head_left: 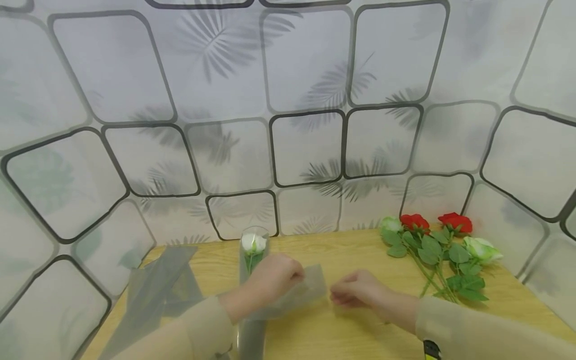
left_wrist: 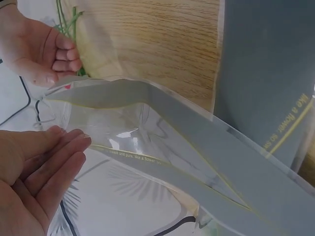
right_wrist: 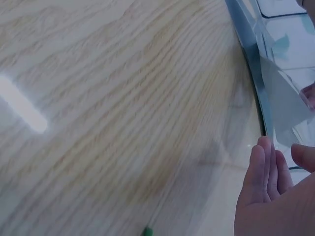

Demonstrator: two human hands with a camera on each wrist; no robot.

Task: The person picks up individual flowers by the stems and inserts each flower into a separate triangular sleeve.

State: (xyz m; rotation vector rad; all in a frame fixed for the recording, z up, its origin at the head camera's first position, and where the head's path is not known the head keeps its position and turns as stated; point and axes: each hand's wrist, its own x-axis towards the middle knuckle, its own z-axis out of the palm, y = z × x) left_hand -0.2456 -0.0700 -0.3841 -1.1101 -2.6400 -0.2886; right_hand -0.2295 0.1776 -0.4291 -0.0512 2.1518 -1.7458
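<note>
My left hand pinches the edge of a grey and clear plastic flower sleeve over the table. In the left wrist view, that sleeve has gold lines and small printed words, and its mouth gapes near the left hand's fingertips. Just beyond the sleeve's end is my right hand, its fingers straight and together in the right wrist view, holding nothing. Behind the left forearm a white rose lies inside another sleeve, partly hidden by the arm.
More grey sleeves lie overlapping on the table's left side. To the right, red roses and white-green roses with leafy stems rest on the wooden table. A patterned curtain stands along the table's back and sides.
</note>
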